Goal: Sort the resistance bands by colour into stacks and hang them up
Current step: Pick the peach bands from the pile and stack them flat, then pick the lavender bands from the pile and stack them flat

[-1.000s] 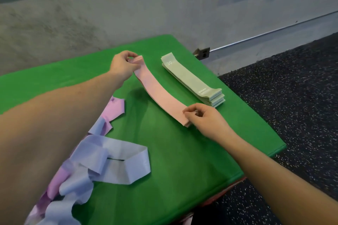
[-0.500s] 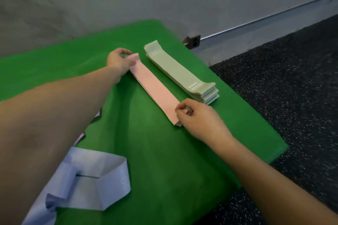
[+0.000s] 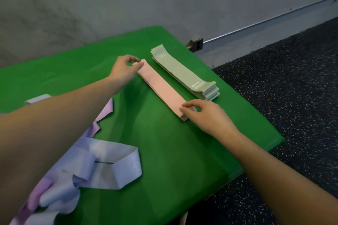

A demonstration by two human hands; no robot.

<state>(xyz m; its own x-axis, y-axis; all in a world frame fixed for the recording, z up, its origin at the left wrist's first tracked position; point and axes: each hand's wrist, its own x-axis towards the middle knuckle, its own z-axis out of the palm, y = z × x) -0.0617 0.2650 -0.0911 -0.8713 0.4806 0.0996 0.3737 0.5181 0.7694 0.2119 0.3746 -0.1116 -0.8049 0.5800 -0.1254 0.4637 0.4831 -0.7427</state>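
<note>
Green stack [image 3: 184, 73] done; your left hand [image 3: 124, 70] and right hand [image 3: 204, 115] pinch the pink stack [image 3: 161, 87] ends, with purple bands [image 3: 102, 168] at lower left unsorted, nothing hung.

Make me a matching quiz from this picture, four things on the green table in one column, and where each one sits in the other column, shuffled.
Things
1. green band stack
2. pink band stack
3. lilac and purple bands
4. left hand

Places
A. loose heap at the near left of the table
B. at the far end of the pink bands
C. nearest the table's right edge
D. flat between the two hands

Pairs: 1-C, 2-D, 3-A, 4-B
</note>
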